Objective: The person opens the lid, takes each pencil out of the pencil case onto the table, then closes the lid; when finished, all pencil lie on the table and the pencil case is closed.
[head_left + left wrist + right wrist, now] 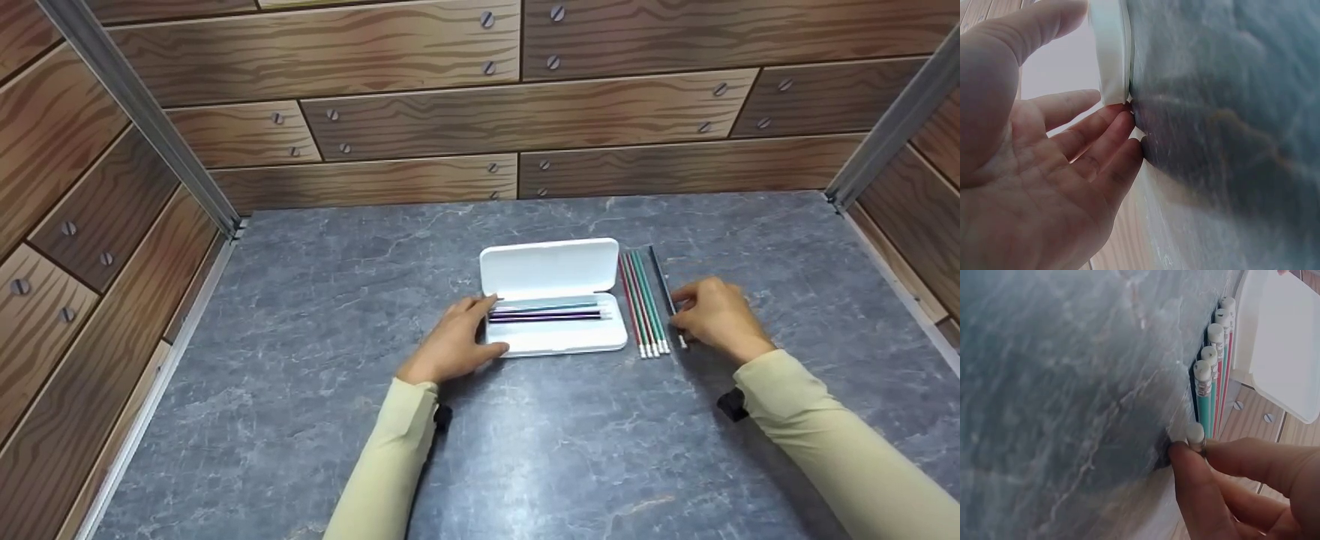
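An open white pencil case lies mid-table with its lid raised; a purple and a teal pencil lie inside. My left hand rests against the case's left end, its fingers fairly straight on the case's edge and the thumb above it. Right of the case lies a row of several pencils, red and teal, with white erasers. My right hand pinches the eraser end of a dark pencil that lies just right of the row.
The grey marbled table is enclosed by wood-pattern walls at the back and on both sides, with metal corner posts. Bare surface lies in front of the case and to both sides.
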A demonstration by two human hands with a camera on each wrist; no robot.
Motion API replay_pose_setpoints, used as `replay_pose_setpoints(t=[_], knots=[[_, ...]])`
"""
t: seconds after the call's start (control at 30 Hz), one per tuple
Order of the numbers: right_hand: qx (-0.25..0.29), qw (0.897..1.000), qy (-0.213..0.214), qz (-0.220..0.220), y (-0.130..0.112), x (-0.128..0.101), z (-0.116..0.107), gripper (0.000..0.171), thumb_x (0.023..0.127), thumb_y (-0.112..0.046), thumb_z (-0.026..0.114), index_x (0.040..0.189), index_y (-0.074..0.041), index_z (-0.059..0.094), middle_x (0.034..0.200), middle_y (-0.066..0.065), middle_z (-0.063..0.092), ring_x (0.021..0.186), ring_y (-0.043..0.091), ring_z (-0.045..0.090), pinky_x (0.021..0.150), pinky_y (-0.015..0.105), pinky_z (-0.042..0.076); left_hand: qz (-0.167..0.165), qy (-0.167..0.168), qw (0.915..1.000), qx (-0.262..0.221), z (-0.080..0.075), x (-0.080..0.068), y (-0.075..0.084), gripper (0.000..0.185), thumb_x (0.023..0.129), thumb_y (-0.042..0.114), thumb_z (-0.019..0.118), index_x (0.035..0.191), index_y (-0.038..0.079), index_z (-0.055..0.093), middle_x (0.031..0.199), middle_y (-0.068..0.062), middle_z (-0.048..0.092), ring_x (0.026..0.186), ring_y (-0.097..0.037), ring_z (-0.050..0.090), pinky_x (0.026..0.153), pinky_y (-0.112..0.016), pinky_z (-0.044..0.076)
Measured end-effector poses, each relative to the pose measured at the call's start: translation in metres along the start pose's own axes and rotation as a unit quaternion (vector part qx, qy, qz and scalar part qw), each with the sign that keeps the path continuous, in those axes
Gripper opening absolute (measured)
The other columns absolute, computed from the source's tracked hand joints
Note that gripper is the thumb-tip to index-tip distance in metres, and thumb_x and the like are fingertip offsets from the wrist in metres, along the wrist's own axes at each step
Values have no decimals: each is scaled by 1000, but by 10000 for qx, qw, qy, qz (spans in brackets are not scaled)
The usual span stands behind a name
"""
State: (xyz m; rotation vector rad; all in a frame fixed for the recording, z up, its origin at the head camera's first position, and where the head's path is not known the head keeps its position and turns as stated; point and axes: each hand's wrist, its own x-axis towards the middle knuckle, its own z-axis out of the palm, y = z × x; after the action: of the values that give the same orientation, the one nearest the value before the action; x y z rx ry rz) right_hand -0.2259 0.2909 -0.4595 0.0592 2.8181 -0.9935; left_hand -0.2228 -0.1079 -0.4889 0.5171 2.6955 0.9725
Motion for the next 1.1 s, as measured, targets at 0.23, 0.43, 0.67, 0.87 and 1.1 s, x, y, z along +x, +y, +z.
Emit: replay_pose_setpoints(t=[0.23, 0.43, 0.67, 0.87, 1.1], knots=[[-64, 9999, -121, -15, -3, 1, 2, 46, 92, -7, 80, 132, 16, 73, 102, 25, 84, 64, 9, 75, 58, 22, 62, 187, 130, 9997, 30, 4, 5, -9, 82, 103, 37, 81, 171, 9, 46, 168, -22, 52, 159, -41, 48, 132, -58, 43], [13, 9998, -203, -48, -4, 1, 4, 45, 93, -6, 80, 131, 16, 73, 105, 27, 84, 65, 10, 76, 59, 23, 63, 126, 55, 9998, -136, 2, 2, -7, 83, 103, 36, 81, 172, 9, 45, 170, -24, 50, 161, -42, 45, 135, -59, 39], [147, 9993, -334, 82, -6, 2, 4, 42, 96, -5, 78, 131, 17, 73, 108, 29, 83, 68, 9, 76, 63, 26, 66, 115, 139, 9998, 24, 5, 4, -8, 81, 104, 38, 80, 172, 9, 45, 168, -22, 52, 160, -41, 47, 132, -58, 43], [-65, 9997, -238, -25, -5, 4, 3, 36, 96, -7, 79, 126, 13, 77, 108, 27, 83, 77, 17, 79, 71, 32, 68, -76, 27, 10000, 7, 1, 0, 2, 82, 104, 33, 81, 173, 10, 43, 172, -22, 48, 164, -40, 43, 136, -57, 38], [-458, 9918, 601, -1029, -16, 8, 13, 21, 100, -15, 80, 115, -1, 85, 114, 23, 84, 106, 43, 78, 98, 61, 61, -10, 60, 10000, -44, 4, 3, -5, 83, 103, 35, 82, 173, 10, 44, 170, -21, 50, 161, -40, 46, 134, -58, 41]])
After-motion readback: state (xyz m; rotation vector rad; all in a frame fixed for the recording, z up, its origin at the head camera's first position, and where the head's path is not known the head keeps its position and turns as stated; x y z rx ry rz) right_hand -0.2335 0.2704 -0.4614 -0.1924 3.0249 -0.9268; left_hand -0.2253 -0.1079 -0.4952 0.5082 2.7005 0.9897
